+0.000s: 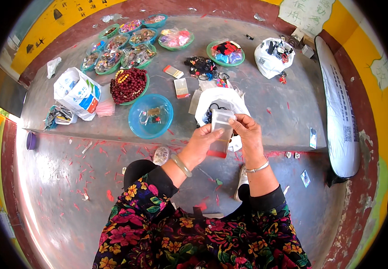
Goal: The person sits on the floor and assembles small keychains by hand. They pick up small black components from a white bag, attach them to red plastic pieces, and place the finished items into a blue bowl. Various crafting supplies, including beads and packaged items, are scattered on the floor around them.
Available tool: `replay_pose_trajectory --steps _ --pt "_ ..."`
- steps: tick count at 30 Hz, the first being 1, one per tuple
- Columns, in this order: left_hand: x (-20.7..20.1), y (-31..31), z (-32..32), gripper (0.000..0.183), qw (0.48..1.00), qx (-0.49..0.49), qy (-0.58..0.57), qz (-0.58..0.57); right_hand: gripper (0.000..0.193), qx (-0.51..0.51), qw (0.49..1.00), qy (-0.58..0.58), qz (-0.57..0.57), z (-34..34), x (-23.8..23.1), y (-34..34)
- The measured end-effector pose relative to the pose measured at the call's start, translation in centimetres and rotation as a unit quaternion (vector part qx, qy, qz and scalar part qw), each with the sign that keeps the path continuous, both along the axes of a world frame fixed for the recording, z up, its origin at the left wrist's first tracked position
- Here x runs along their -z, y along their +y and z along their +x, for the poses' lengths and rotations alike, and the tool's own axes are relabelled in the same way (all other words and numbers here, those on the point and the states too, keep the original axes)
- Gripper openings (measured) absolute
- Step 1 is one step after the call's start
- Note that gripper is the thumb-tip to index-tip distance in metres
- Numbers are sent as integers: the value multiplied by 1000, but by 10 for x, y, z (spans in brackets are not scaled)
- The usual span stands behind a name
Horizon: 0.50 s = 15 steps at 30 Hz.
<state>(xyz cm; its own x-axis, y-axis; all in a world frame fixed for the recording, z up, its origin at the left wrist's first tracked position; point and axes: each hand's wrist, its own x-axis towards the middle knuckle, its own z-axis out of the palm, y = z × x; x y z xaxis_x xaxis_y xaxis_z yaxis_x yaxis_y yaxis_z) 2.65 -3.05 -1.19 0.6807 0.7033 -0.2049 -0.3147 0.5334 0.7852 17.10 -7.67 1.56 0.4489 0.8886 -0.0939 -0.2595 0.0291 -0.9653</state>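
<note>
Between my two hands is a small clear plastic packet (221, 142) with a red lower edge. My left hand (201, 142) pinches its left side between thumb and fingers. The fingertips of my right hand (248, 132) close on its upper right corner. Just beyond my hands stands an open white plastic bag (229, 97) with dark cord-like items inside, partly hidden by the packet. Two similar flat packets, a near one (181, 88) and a far one (173, 71), lie on the grey ledge to the left of the bag.
A blue basin (151, 130) holds a few small items. Left of it are dark red beads (129, 85) in a green basin and a white shopping bag (76, 93). Several basins of trinkets stand behind. A stuffed white bag (273, 57) and long silver-wrapped object (337, 112) are right.
</note>
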Motion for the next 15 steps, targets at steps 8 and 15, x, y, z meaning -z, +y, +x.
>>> replay_pose_trajectory --steps 8,15 --pt "-4 -4 1 16 997 -43 34 49 14 49 986 -160 -3 -1 13 2" --pt "-1 -3 0 15 998 -39 34 17 13 69 950 -305 -2 -8 6 0"
